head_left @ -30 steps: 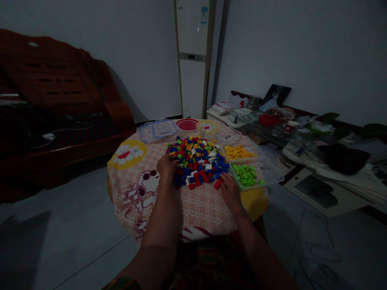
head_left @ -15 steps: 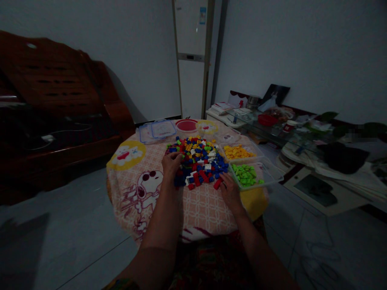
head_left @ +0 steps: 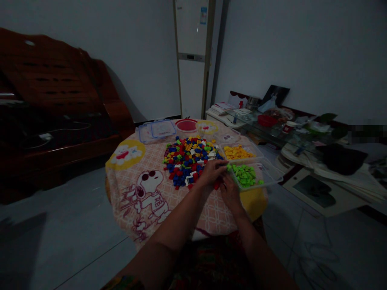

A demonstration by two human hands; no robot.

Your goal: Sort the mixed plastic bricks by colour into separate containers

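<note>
Your left hand [head_left: 213, 170] reaches across to the right side of the heap of small plastic building bricks in red, blue, yellow, green and white [head_left: 186, 161], its fingers bent and drawn together at the near left corner of the clear plastic tub of light-green bricks [head_left: 245, 175]. A light-green brick [head_left: 229, 166] shows right by those fingertips, though you cannot tell from this view whether they pinch it or only sit beside it.

Your right hand [head_left: 230, 191] is just nearer to you, its fingers curled and partly covered by the left hand. A red plastic brick [head_left: 217, 185] shows just left of its fingers; whether they grip it, you cannot tell.

The heap lies in the middle of the round table, on a pink patterned cloth [head_left: 181, 205] with a white cartoon dog. On its right side, the green tub stands nearest to you, and just beyond it is another clear plastic tub holding yellow bricks [head_left: 238, 152]. At the far left of the table lie clear plastic lids with blue edging [head_left: 163, 128], and right of them, a round red lid with a pale rim [head_left: 186, 125].
</note>
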